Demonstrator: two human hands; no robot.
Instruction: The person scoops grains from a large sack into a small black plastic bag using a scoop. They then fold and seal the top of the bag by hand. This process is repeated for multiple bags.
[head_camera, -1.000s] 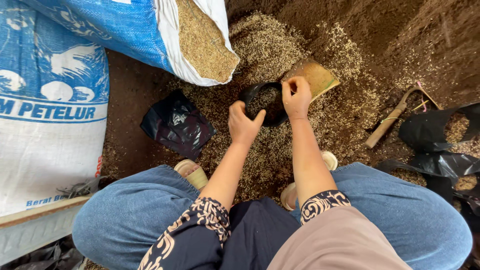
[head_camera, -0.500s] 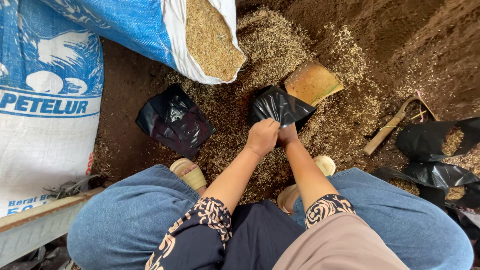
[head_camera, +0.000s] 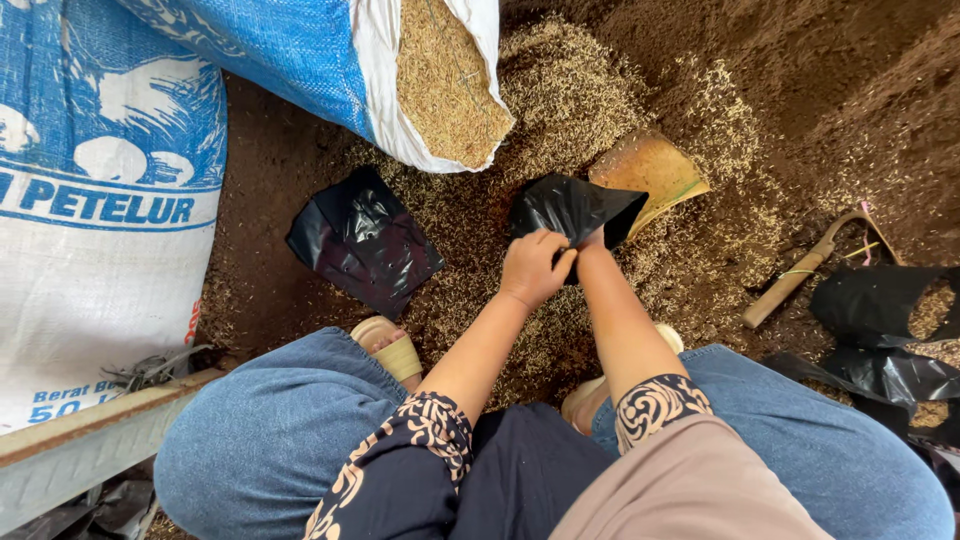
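Both hands — left hand (head_camera: 535, 265), right hand (head_camera: 590, 243) — pinch the black plastic bag (head_camera: 572, 208); grip its rim evenly above the husk-strewn floor (head_camera: 700, 240).

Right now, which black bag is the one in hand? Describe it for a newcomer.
Start at the open blue sack spilling rice husks. Just below its mouth, beside the tan scoop, both hands, left hand foremost, pinch a black plastic bag. It is lifted; the other black bag lies flat.
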